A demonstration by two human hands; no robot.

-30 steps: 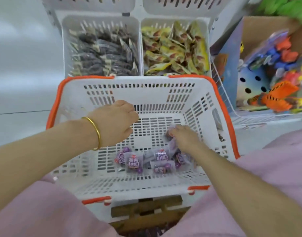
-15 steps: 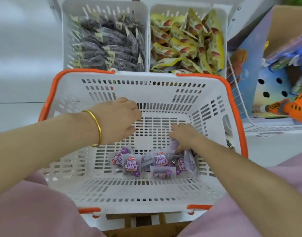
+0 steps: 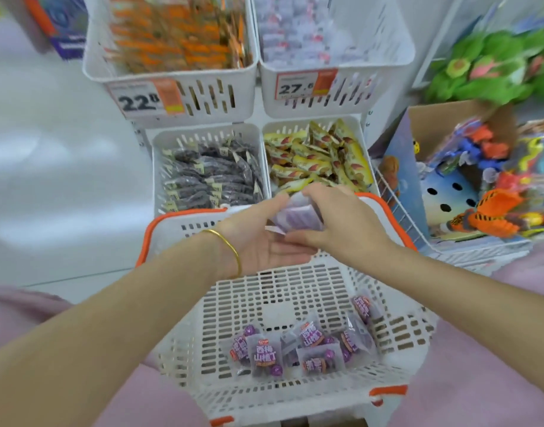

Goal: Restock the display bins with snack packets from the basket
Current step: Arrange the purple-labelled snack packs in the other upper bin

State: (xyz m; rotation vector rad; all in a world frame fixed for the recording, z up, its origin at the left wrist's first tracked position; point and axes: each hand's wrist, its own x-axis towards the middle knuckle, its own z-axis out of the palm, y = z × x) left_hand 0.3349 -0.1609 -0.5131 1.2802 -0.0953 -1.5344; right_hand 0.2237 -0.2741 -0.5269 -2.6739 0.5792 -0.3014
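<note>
Well, we judge the restocking to be far along but not finished. All four display bins hold stock. The upper-left bin (image 3: 203, 94) carries orange packets and the lower-left bin (image 3: 157, 180) dark ones. The upper-right bin (image 3: 350, 90) holds pale purple-and-white ones, blurred here, and the lower-right bin (image 3: 280, 126) yellow ones. The basket (image 3: 145, 241) is nearly bare, with only a small cluster of loose packets (image 3: 298, 346) on its floor near the near wall. We reckon one or two handfuls are left after the one in hand.

The left hand (image 3: 261, 241) is turned palm up over the basket's far rim. Its thumb curls onto the top edge of a stack of packets (image 3: 298, 215) that rests against its fingers. The right hand (image 3: 341, 226), at three o'clock of the stack, clasps it from above with curled fingers, so both hands hold it between them. The loose packets lie at about five o'clock from the hands, well apart and lower. The upper-right bin stands at twelve o'clock from the stack, well apart. Its stock looks to us like the same purple kind, so we take it as the likely destination, though the blur leaves us unsure.
</note>
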